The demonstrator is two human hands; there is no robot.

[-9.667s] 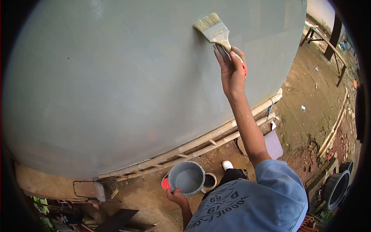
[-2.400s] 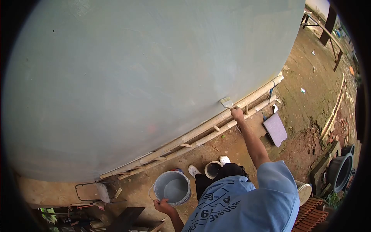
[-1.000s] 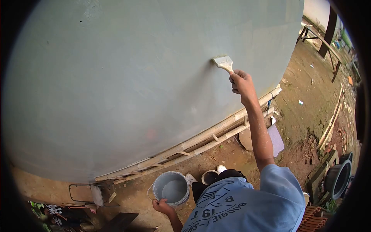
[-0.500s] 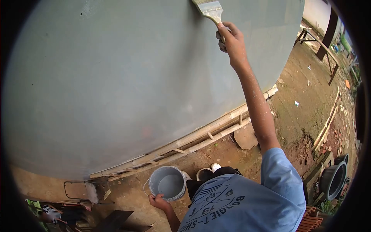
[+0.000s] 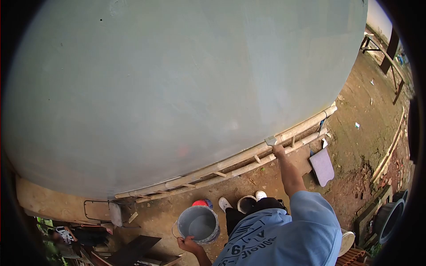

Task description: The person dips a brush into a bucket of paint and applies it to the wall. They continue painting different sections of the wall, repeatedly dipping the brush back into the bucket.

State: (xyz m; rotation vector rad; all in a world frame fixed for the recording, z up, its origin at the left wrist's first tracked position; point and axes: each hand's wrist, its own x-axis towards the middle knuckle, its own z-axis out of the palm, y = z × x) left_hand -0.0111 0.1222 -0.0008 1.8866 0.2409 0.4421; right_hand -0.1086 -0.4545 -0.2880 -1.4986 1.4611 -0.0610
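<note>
My right hand [image 5: 278, 151] is closed round the handle of a wide paintbrush [image 5: 270, 140], low down at the bottom edge of the large grey wall [image 5: 168, 88], just above the bamboo ladder [image 5: 239, 158]. The bristles are at the wall's lower edge. Near the bottom of the view, my left hand [image 5: 188, 244] grips the near rim of a grey bucket [image 5: 205, 236] with grey liquid inside. The bucket's thin handle hangs at its left side.
A small dark-filled pail [image 5: 246, 204] stands between my white shoes. Beyond the ladder's right part lies a purple board [image 5: 322, 167]. Large basins [image 5: 388, 221] are at the far right, a metal-framed chair [image 5: 115, 214] at lower left. A person [image 5: 66, 235] is at the bottom left.
The brush and my right hand have come down from high on the wall to its bottom edge. My left hand still holds the bucket. The camera view has shifted.
</note>
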